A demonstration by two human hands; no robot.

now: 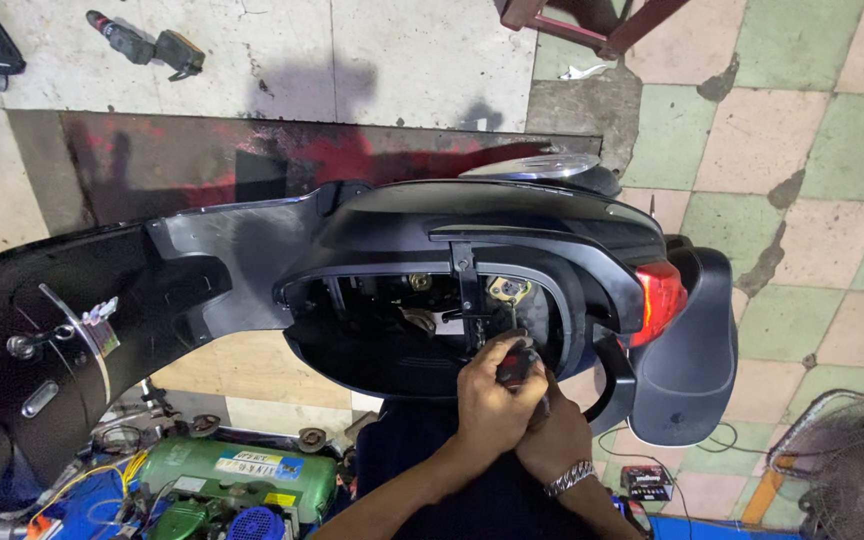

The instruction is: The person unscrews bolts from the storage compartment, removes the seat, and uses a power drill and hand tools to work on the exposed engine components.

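Gripping a red-handled screwdriver [514,362], left hand [492,400] clenched, right hand [552,435] cupped beneath, glossy black scooter body [512,215].

**Black bodywork over a chequered floor**

The scooter body shell [392,225] is glossy black, with a red tail light [660,300] and a black rear mudguard [692,350]. A brass-coloured seat latch [508,290] shows inside the opening. The screwdriver handle [518,362] is black with red. The floor tiles [802,150] alternate pale green and cream-pink in a chequer. A green engine block [242,480] sits among yellow wires [117,470]. The wristwatch [569,477] is silver.
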